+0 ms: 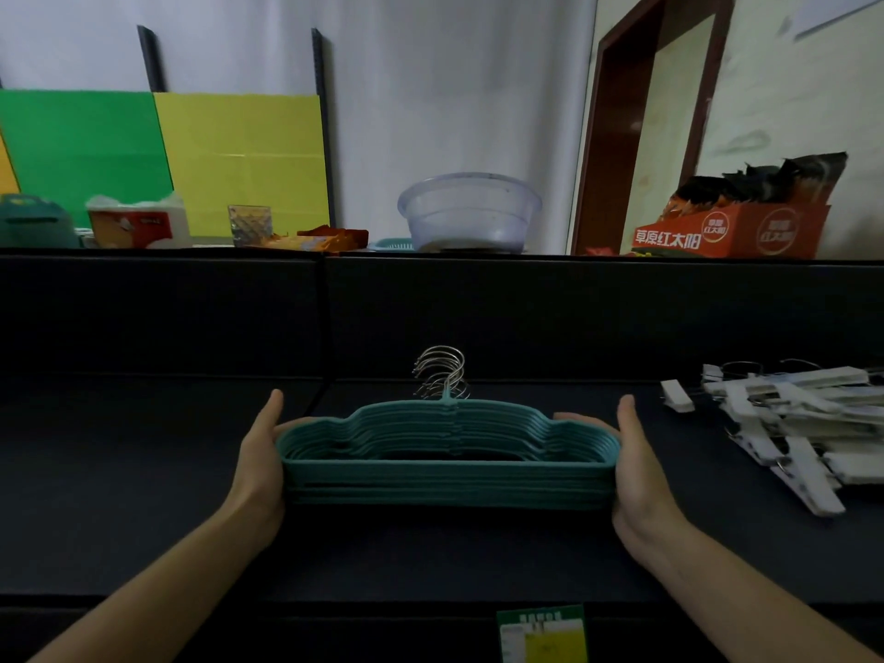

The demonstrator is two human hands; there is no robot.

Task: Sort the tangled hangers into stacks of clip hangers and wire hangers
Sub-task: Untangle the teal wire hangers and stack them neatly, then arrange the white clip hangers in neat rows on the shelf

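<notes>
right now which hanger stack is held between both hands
The teal wire hanger stack, held by left hand and right hand; the white clip hangers lie apart, untouched.

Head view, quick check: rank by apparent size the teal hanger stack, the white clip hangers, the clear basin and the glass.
1. teal hanger stack
2. white clip hangers, cut off by the right edge, so the pile's full extent is unsure
3. clear basin, farther from the camera, which makes it look smaller
4. glass
</notes>
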